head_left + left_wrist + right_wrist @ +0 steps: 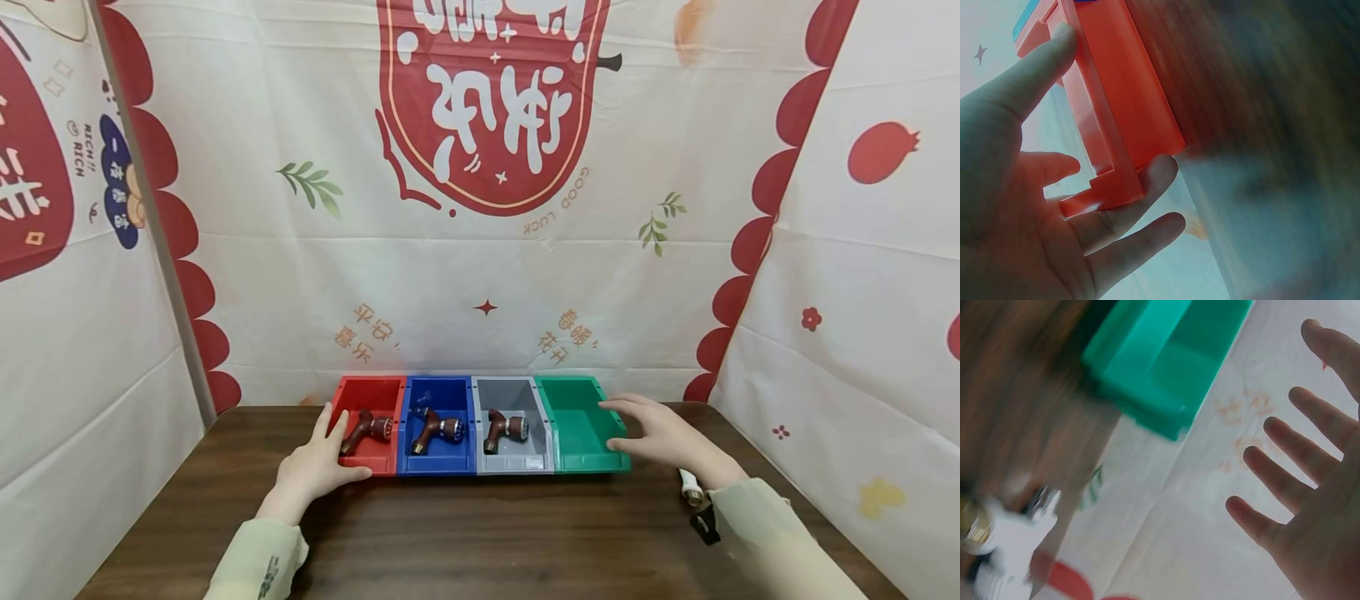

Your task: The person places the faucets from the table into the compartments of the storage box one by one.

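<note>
Four joined bins stand in a row in the head view: a red bin [375,460], a blue bin [438,463], a grey bin [517,463] and a green bin [581,417]. The red, blue and grey ones hold a brown tap each: one tap [366,429], a second tap [435,429], a third tap [504,429]. My left hand [313,468] touches the red bin's outer front corner, thumb along its front edge, fingers spread along its side. My right hand [663,429] hovers at the green bin's right side; its spread fingers look apart from the bin in the right wrist view.
A white tap [691,488] with a metal end lies on the brown wooden table [480,542], partly behind my right wrist. Beside it is a small black piece [705,525]. Printed cloth walls [465,267] enclose the table at the back and both sides.
</note>
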